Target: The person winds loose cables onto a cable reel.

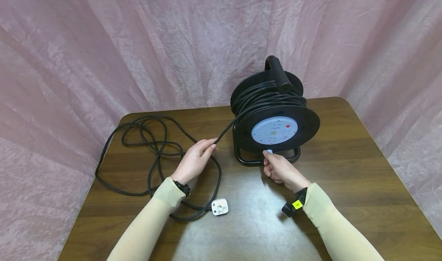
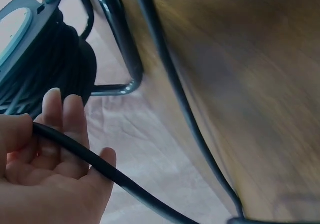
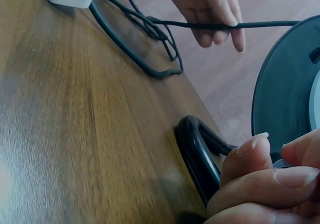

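A black cable reel (image 1: 307,121) stands on the table, its pale blue socket panel (image 1: 274,130) facing me and much cable wound round its drum. Left of the reel, my left hand (image 1: 196,158) holds the black cable (image 1: 226,129) between thumb and fingers; in the left wrist view the cable (image 2: 127,183) runs across the fingers. From that hand it stretches up to the drum. My right hand (image 1: 281,170) pinches a small pale knob (image 1: 269,151) at the lower edge of the reel's front disc. Curled fingers mostly hide the knob in the right wrist view.
Loose loops of cable (image 1: 150,176) spread over the left side of the wooden table (image 1: 348,169). A white plug (image 1: 220,207) lies at the cable's end, near the front middle. Under the reel is a black tube stand (image 1: 249,162). Pink curtain (image 1: 193,42) hangs behind the table.
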A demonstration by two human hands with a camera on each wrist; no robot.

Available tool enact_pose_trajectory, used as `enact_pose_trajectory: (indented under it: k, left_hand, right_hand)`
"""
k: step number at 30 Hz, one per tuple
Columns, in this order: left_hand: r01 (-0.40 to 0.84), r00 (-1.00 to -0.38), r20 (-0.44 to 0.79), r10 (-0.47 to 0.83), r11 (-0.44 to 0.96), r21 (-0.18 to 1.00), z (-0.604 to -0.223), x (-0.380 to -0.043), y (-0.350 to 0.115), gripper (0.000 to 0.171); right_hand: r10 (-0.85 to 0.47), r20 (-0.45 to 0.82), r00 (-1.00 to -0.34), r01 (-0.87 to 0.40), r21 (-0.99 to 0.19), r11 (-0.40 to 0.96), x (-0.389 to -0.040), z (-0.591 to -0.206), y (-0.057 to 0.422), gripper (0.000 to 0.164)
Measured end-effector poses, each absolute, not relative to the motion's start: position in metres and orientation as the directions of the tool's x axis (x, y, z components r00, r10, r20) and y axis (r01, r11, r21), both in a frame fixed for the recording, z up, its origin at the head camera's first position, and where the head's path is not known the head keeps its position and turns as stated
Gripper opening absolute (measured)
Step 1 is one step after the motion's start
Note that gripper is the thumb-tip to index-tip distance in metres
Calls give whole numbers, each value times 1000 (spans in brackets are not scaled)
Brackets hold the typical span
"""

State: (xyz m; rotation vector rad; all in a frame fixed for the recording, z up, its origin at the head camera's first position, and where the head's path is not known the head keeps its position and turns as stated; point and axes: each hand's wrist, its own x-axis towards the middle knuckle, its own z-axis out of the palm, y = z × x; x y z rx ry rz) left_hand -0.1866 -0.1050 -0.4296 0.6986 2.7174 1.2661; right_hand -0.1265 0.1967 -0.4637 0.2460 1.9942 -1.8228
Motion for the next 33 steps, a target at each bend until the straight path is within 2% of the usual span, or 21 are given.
enact_pose_trajectory:
  k: [8, 15, 33]
  left_hand:
    - [433, -876, 149, 458, 614, 660, -433, -187, -122, 35]
    - [421, -886, 124, 447, 663, 619, -435, -187, -137, 35]
    - [358, -909, 80, 409, 665, 655, -440, -189, -148, 35]
  right_hand:
    - [-169, -417, -893, 405, -909, 102, -128, -464, 190, 51]
    - [-191, -400, -896, 395, -916, 68, -130, -466, 182, 49]
    - [-234, -381, -895, 380, -924, 50, -132, -460, 164, 52]
